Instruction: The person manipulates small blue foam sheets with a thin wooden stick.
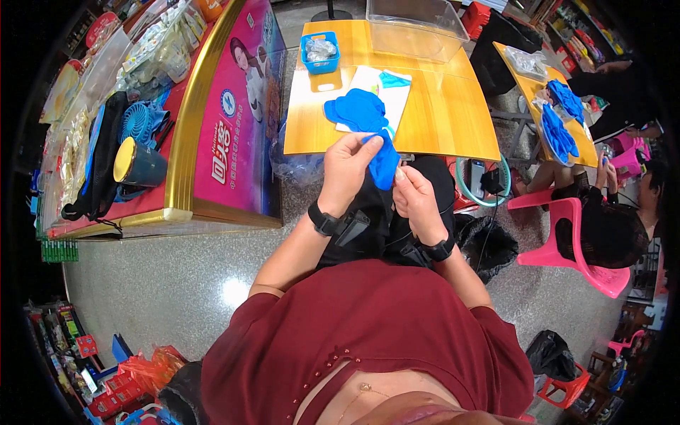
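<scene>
Clock centred between the hands; twelve points away from the wearer.

Item: cloth [384,164], bright blue, limp, hanging just off the near edge of the tabletop [453,120], between the two hands. Long axis runs roughly twelve to six, the lower end tipped slightly towards five.

Item: left hand [350,166], thumb and fingers drawn together on the cloth's upper end. The cloth lies at its three o'clock.

Item: right hand [419,202], thumb and forefinger pinching the cloth's edge lower down, remaining fingers curled in. The cloth lies at its ten to eleven.

Item: pile [354,108], same blue, bunched at eleven o'clock, long axis roughly nine to three; the left hand is the nearer to it. Its near end meets the cloth by the left fingertips; whether the two are one piece I cannot tell.

Item: sheet [399,106], white, at twelve, partly under the pile, with a pale-blue patch [394,79] on its far end.

Item: basket [322,64], blue, at eleven, holding clear-wrapped contents.

Item: bin [421,39], clear, just past twelve, at the tabletop's far edge.

Item: cup [140,164], dark with a yellow top, well apart at nine; beside it a fan [138,122], blue.

Item: side table [525,86], between two and three, bearing more blue cloths [559,134].

Item: chair [567,241], pink, between three and four.
</scene>
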{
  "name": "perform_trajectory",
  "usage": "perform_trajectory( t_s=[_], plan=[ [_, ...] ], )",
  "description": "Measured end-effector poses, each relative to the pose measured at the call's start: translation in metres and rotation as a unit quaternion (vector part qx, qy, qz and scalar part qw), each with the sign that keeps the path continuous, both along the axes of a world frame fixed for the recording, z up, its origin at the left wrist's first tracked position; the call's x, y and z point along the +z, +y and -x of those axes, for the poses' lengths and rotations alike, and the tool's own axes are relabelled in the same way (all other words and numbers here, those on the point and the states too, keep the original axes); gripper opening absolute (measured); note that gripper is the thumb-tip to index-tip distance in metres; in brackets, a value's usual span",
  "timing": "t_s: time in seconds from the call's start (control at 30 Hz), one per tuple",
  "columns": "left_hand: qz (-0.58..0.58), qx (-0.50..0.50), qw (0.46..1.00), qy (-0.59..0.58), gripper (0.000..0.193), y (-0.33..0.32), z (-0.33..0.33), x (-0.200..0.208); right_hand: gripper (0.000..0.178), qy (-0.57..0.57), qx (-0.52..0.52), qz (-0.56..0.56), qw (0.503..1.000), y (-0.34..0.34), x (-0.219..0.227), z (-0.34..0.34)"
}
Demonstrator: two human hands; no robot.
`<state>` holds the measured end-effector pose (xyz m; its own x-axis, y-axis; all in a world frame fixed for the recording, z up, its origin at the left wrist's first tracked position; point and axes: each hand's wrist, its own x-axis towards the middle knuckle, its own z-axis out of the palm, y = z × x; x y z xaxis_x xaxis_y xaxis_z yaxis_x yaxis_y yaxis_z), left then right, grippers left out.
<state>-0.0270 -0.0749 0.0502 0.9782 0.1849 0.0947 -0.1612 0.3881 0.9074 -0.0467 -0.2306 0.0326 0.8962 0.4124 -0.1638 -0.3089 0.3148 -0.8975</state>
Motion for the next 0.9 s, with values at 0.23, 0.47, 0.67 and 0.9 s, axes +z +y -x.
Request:
perform_trajectory(
  t_s=[0.23, 0.47, 0.67, 0.9],
  plan=[
    [-0.023, -0.044, 0.998, 0.040, 0.017, -0.013, 0.001, -0.009, 0.018, 0.028, -0.013, -0.066, 0.997, 0.002, -0.002, 0.002],
    [-0.092, 0.061, 0.993, 0.041, 0.016, 0.001, 0.003, 0.002, 0.017, -0.251, -0.061, 0.171, 0.951, 0.004, -0.005, -0.004],
    [-0.015, 0.021, 0.999, -0.020, 0.013, -0.007, -0.007, -0.013, 0.015, -0.250, -0.100, 0.144, 0.952, -0.001, -0.007, 0.000],
    [-0.014, -0.011, 0.999, -0.044, 0.011, -0.017, -0.013, 0.000, 0.014, -0.237, -0.132, 0.089, 0.958, -0.009, 0.006, -0.004]
  ],
)
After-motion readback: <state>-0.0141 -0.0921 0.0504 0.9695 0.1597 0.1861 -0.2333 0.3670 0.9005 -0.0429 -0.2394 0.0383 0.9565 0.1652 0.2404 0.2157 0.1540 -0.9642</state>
